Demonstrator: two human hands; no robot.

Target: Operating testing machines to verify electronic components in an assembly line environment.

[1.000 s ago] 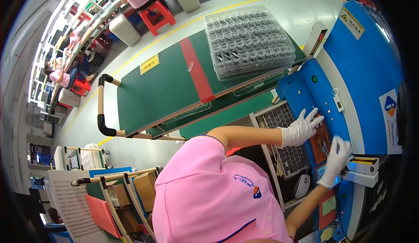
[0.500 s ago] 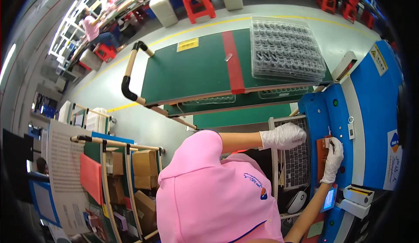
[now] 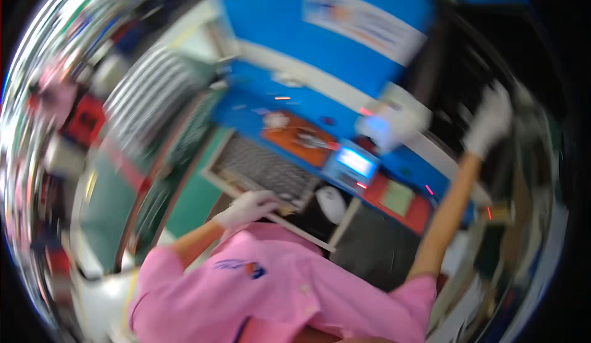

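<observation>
Our left hand (image 3: 249, 207) rests on the keyboard (image 3: 265, 173) edge, holding nothing. Our right hand (image 3: 489, 121) is raised by a dark shelf (image 3: 523, 158); grip unclear, blurred.

Your left hand (image 3: 249, 207) rests at the near edge of the keyboard (image 3: 261, 170), with the white mouse (image 3: 332, 202) just beside it to the right, so little room lies between them. Beyond the keyboard the orange fixture (image 3: 301, 137) and small lit screen (image 3: 357, 161) block the way, backed by the blue machine panel (image 3: 320, 47). Your right hand (image 3: 489, 121) is raised far right against dark, blurred shapes; what stands there cannot be told
</observation>
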